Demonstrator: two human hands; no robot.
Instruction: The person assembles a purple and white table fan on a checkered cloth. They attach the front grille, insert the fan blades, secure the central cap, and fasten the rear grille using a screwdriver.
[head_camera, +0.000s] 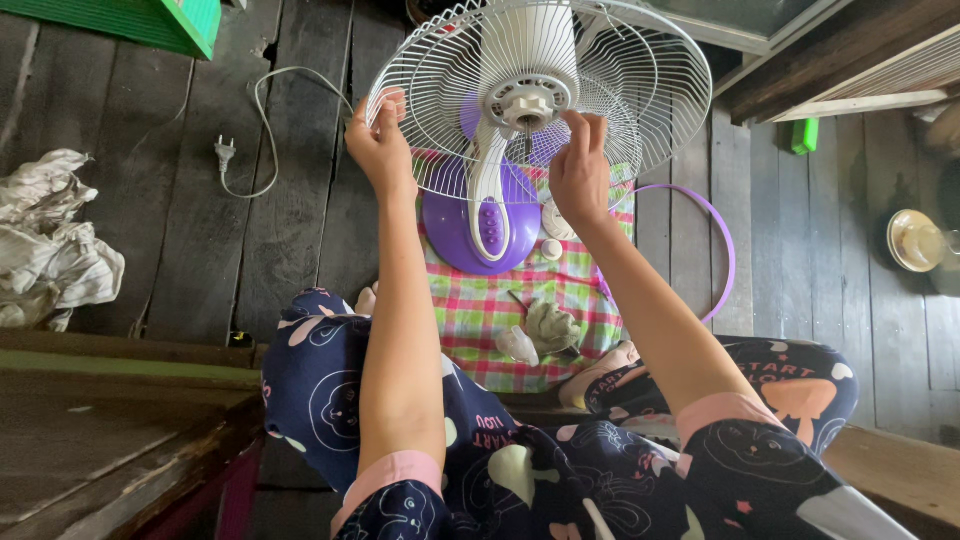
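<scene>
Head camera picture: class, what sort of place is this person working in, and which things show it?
Probably a home floor of dark wooden planks. A checked cloth is spread under a purple fan, and crumpled cloth lies nearby.

Both bare forearms extend forward and upward. Left hand (378, 140) raised, fingers curled in a grip. Right hand (580, 165) raised, fingertips pinched together.

No pkgs, labels, signs or screens in view.
</scene>
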